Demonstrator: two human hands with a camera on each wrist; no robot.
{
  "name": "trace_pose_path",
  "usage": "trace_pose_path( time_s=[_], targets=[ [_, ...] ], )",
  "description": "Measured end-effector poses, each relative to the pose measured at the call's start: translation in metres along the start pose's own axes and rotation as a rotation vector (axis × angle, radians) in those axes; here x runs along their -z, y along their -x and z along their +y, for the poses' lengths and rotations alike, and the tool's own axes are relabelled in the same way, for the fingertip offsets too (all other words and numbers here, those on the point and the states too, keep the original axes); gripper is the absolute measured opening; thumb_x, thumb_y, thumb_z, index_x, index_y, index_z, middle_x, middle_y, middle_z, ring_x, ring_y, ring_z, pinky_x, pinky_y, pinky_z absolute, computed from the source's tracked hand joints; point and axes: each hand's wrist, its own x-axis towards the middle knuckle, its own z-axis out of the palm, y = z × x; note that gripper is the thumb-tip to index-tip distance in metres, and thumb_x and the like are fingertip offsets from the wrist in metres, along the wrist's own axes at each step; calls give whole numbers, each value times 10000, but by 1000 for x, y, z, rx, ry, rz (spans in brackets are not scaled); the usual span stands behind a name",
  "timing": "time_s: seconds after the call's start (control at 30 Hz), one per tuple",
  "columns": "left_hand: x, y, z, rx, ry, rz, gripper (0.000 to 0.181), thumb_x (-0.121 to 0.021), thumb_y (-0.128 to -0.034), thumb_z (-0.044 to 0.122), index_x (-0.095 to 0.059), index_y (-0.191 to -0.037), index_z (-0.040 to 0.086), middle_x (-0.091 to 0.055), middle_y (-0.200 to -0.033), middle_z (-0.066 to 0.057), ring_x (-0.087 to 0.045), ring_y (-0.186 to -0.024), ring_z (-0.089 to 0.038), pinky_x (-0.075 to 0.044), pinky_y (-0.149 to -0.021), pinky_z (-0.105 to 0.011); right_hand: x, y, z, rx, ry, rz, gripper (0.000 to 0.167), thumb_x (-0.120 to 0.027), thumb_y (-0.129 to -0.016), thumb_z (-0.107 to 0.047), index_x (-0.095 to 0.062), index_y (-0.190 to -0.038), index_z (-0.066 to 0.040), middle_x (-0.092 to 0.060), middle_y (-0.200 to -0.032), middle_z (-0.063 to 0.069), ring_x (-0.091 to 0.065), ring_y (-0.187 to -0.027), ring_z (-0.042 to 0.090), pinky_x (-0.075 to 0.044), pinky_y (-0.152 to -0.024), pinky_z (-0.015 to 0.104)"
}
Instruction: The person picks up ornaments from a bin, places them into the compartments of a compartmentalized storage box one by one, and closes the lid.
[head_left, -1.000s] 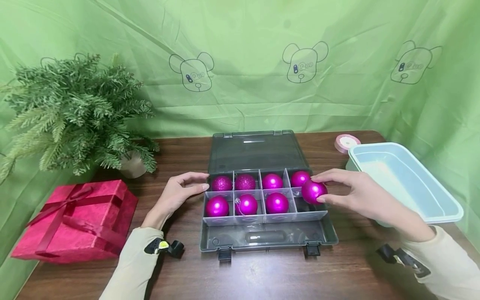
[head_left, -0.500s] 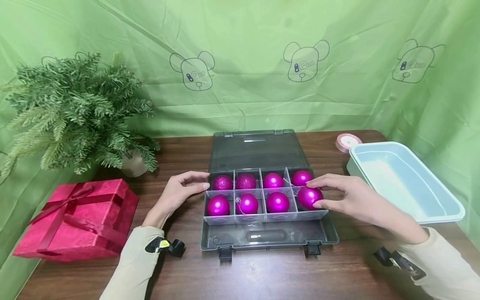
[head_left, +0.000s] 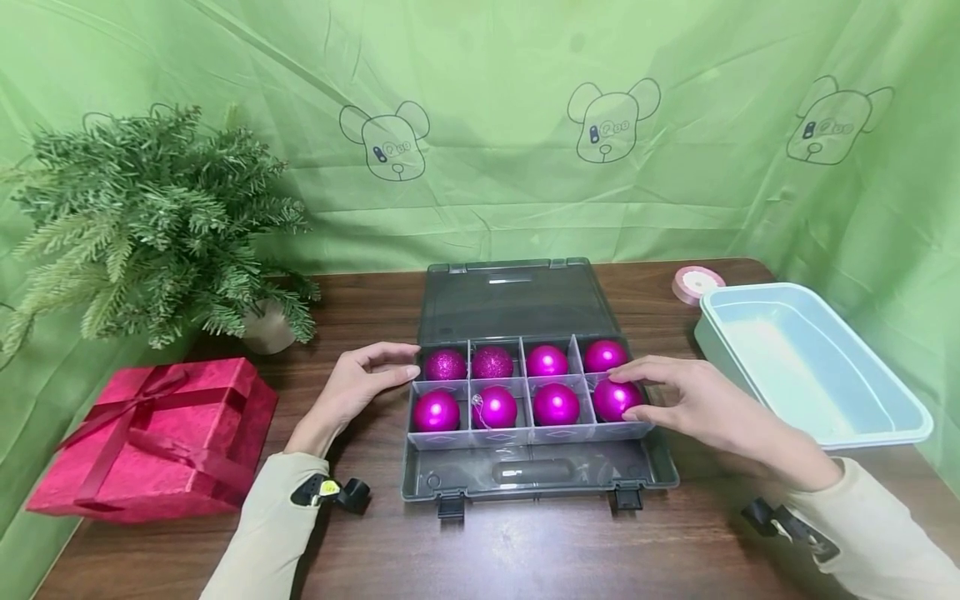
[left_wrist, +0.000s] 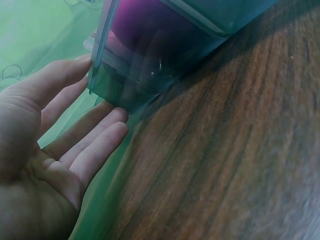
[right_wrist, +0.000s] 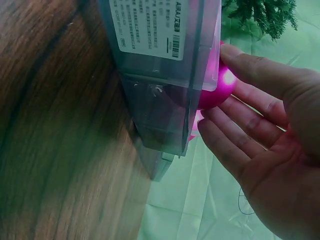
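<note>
A dark translucent divided case (head_left: 540, 479) lies on the table with its lid laid back. Every compartment of its two rows has a magenta Christmas ball in it. My right hand (head_left: 705, 408) pinches the shiny Christmas ball (head_left: 617, 402) in the front right compartment between thumb and fingers. In the right wrist view that Christmas ball (right_wrist: 225, 85) bulges above the case wall, the thumb against it. My left hand (head_left: 356, 387) touches the case's left side, fingers fairly straight. The left wrist view shows the left hand (left_wrist: 60, 135) against the case's wall (left_wrist: 150, 70).
A pale blue plastic basin (head_left: 817, 367) stands at the right, with a pink ribbon roll (head_left: 697, 285) behind it. To the left are a red gift box (head_left: 157, 442) and a potted artificial fir (head_left: 165, 225). Green cloth (head_left: 487, 125) hangs behind the wooden table (head_left: 510, 550).
The right hand has moved left and lowered the Christmas ball from above the case's right edge into the front right compartment. My left hand has stayed at the case's side.
</note>
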Motion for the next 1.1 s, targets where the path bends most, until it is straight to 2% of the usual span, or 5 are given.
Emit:
trace_pose_path(
  time_s=[0.3, 0.43, 0.77, 0.97, 1.1],
  targets=[
    [-1, 0, 0, 2, 9, 3, 396, -875, -917, 215, -768, -1278, 94, -747, -1283, -71, -743, -1075, -184, -576, -895, -267, -2, 1, 2, 30, 15, 24, 508, -927, -781, -62, -762, -1255, -140, -761, -1239, -22, -739, -1092, 250, -561, -918, 264],
    [-1, -1, 0, 1, 10, 5, 398, -874, -917, 208, -765, -1281, 91, -749, -1277, -73, -746, -1070, -191, -578, -902, -275, -1, 1, 3, -16, -12, 42, 463, -921, -807, -69, -771, -1239, -143, -768, -1214, -53, -742, -1086, 224, -537, -926, 186],
    [2, 0, 2, 18, -31, 12, 402, -883, -909, 245, -775, -1274, 115, -752, -1277, -38, -724, -1114, -185, -545, -939, -263, 3, -13, 3, -332, -130, 165, 287, -826, -964, -191, -781, -1246, -158, -784, -1177, 39, -752, -1052, 254, -483, -882, 113],
    [0, -2, 4, 21, -50, 39, 394, -870, -922, 308, -781, -1267, 141, -754, -1272, -10, -649, -1232, -159, -482, -1017, -262, 2, -24, 11, -538, -287, 210, 375, -745, -1030, -320, -726, -1348, -124, -757, -1257, 73, -702, -1040, 31, -507, -833, 124],
    [-3, -5, 4, 24, 35, 85, 403, -856, -940, 269, -762, -1294, 100, -748, -1271, -80, -690, -1164, -151, -534, -1002, -276, -2, -30, 18, -621, -409, 256, 460, -735, -1035, -334, -673, -1415, -82, -713, -1340, 135, -662, -1084, -20, -496, -891, 120]
  ],
)
